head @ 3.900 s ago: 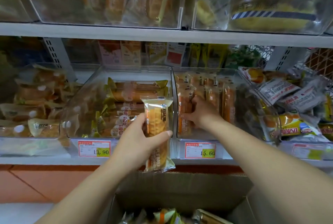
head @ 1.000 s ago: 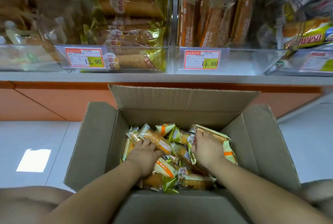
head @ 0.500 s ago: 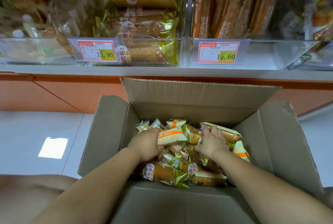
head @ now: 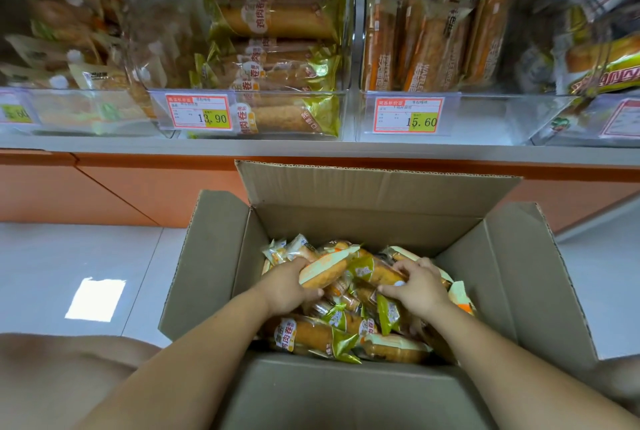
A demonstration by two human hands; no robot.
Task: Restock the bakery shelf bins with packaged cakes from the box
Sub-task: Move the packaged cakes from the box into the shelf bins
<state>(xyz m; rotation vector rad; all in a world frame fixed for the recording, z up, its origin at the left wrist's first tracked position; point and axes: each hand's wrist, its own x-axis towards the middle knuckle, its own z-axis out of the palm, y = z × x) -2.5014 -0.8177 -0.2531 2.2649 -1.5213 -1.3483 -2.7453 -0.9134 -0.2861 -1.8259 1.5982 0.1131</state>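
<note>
Fingers (head: 298, 263) of the left hand (head: 285, 289) are curled round a cream-wrapped cake (head: 323, 270), thumb under it, holding it at the top of the heap. The right hand (head: 420, 287) has fingers and thumb clamped on a green-wrapped cake (head: 375, 273) just beside it. Both hands are down inside the open cardboard box (head: 502, 273), which is full of packaged cakes (head: 311, 336). Above, on the shelf (head: 311, 149), the clear bin tagged 13.90 (head: 263, 94) holds rolls lying flat. The neighbouring bin tagged 15.60 (head: 485, 118) holds packs standing upright at its back.
</note>
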